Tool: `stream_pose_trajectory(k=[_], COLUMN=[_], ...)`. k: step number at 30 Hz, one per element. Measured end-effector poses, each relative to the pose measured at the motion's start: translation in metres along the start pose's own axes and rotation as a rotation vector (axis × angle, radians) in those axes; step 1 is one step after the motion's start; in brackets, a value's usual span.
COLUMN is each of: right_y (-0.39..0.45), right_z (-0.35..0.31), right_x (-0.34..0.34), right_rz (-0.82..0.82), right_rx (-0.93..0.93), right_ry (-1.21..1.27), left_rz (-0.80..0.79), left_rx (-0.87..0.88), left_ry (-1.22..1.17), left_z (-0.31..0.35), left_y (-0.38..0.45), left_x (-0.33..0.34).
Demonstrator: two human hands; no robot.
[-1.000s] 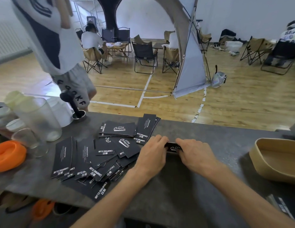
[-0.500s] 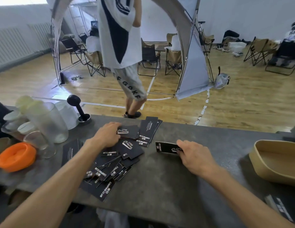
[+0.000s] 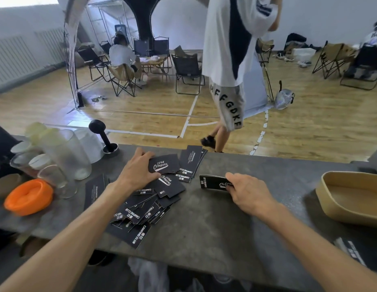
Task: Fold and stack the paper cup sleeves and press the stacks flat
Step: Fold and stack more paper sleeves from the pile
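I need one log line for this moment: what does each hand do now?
left hand: grips black paper sleeve on loose pile | right hand: holds small black folded sleeve stack on grey counter | stage: picking next sleeve

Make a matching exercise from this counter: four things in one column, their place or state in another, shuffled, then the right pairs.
Things:
1. left hand
2. right hand
3. orange lid
4. beige tray

Places or states:
A. at the counter's far right
B. at the counter's far left
C. grips a sleeve atop the loose pile
D. holds the folded stack, apart from the pile

Pairs: 1-C, 2-D, 3-B, 4-A
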State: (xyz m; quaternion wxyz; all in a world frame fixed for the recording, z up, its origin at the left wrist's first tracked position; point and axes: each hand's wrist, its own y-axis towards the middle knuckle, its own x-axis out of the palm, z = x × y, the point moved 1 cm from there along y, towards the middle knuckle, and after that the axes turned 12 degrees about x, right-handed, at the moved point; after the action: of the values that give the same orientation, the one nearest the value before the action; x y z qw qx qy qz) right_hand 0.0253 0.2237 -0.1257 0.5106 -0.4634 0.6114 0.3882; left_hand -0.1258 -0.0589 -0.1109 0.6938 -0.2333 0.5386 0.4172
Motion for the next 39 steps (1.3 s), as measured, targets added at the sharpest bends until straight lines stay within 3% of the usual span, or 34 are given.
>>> stream_pose_trajectory(k=[3, 7, 9, 14, 22, 27, 31, 35, 39], right_y=[0.001, 0.0, -0.001, -0.005, -0.003, -0.001, -0.003, -0.001, -0.001], right_z=[0.0, -0.001, -0.001, -0.001, -0.002, 0.003, 0.005, 0.006, 0.005], right_x=[-0.001, -0.002, -0.005, -0.009, -0.01, -0.008, -0.001, -0.001, -0.003], right_rz=[-0.009, -0.005, -0.012, -0.044, -0.036, -0.011, -0.002, 0.002, -0.017], right_rx=[0.004, 0.01, 0.012, -0.011, 0.014, 0.007, -0.008, -0.007, -0.002], right_ry=[-0.005, 0.01, 0.02, 0.016, -0.039, -0.048, -0.03, -0.015, -0.016], left_rz=[0.027, 0.176, 0.145, 0.181, 0.125, 0.114, 0.114, -0.107, -0.244], left_rx=[0.054, 0.185, 0.241, 0.335, 0.323, 0.309, 0.148, -0.038, -0.056], left_ry=[-0.118, -0.331, -0.431, -0.252, -0.382, -0.328, -0.153, 0.045, 0.097], left_z=[0.019, 0.054, 0.073, 0.103, 0.147, 0.127, 0.077, 0.026, 0.004], left_y=[-0.004, -0.013, -0.018, -0.017, -0.015, -0.007, 0.009, 0.028, 0.032], left_x=[-0.004, -0.015, -0.008, 0.039, 0.073, 0.056, 0.034, 0.015, 0.017])
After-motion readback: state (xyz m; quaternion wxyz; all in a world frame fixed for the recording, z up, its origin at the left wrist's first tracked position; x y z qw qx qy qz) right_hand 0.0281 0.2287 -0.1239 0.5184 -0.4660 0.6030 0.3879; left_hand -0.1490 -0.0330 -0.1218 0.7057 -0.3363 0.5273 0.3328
